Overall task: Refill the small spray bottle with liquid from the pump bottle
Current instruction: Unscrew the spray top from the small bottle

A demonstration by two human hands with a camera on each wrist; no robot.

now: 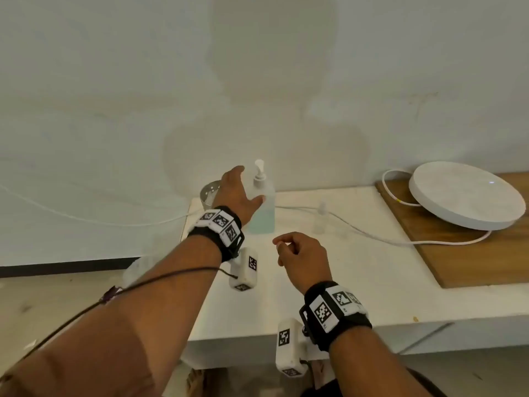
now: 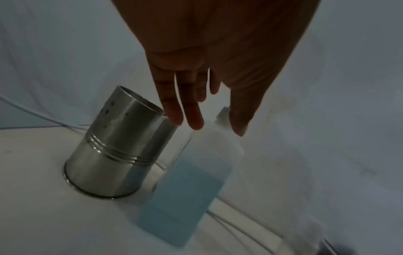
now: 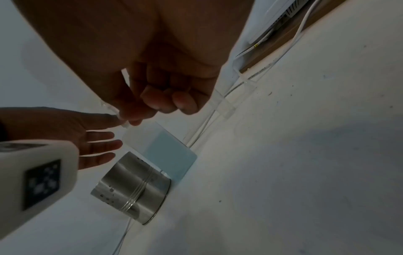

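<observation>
Head view shows a white table; on it a pump bottle of blue liquid, the outstretched, straight-fingered left hand beside it. Right hand, loosely curled and empty, hangs near the small spray bottle.

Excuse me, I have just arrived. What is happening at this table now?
A person is starting to refill a small spray bottle from a pump bottle of blue liquid. The left hand reaches with straight fingers toward the pump bottle but does not grip it yet. The right hand hovers, loosely curled; whether it holds something small, I cannot tell. Both bottles stand upright on the white table, beside a metal cup.
</observation>
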